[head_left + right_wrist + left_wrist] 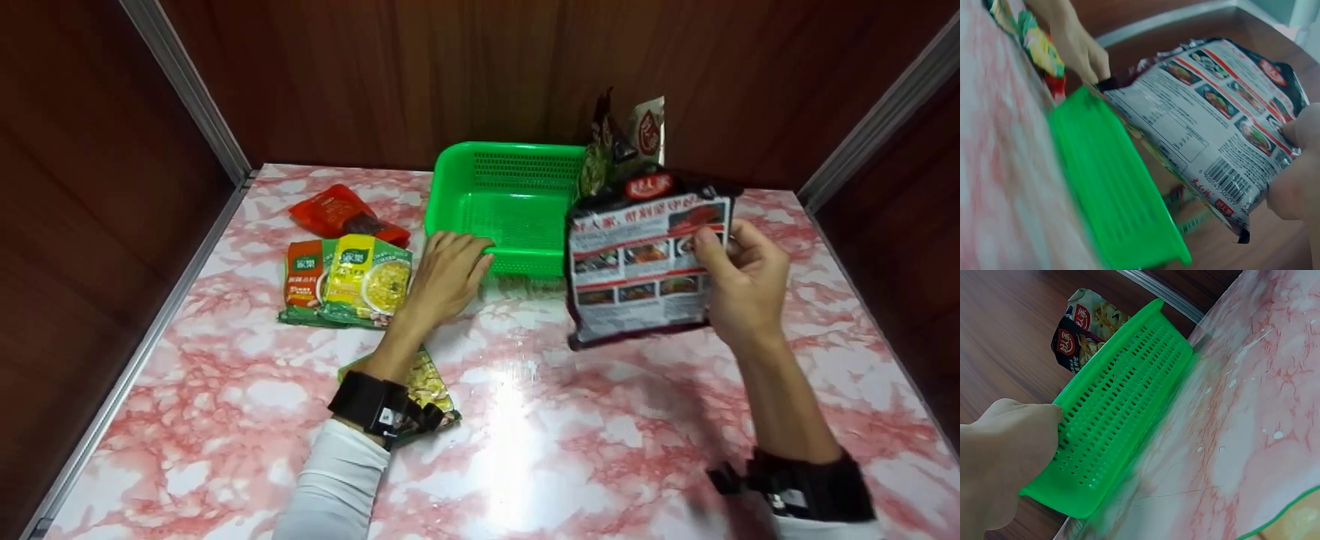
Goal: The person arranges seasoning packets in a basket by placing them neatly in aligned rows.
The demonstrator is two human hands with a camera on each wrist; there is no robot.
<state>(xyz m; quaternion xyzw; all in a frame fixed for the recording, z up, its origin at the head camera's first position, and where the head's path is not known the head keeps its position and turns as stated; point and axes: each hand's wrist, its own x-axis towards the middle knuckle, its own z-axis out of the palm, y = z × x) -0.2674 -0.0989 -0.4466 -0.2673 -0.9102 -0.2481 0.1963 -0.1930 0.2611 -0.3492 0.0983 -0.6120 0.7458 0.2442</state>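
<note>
My right hand (750, 281) pinches a dark seasoning packet (637, 259) by its right side, thumb on the printed back. The packet is raised at the right end of the green plastic basket (442, 191) and hides that part. In the right wrist view its barcode and food pictures show. My left hand (448, 274) grips the basket's front left rim, fingers curled over the edge, as the left wrist view also shows. Inside the basket's right end, a dark packet (1067, 343) and a pale packet (1107, 319) stand upright.
Left of the basket lie a red packet (330, 206), a yellow soup packet (352, 277) and an orange-and-green packet (302, 274). Another green-edged packet (431, 386) lies partly under my left wrist. Brown panels (375, 82) wall in the marbled table (247, 450).
</note>
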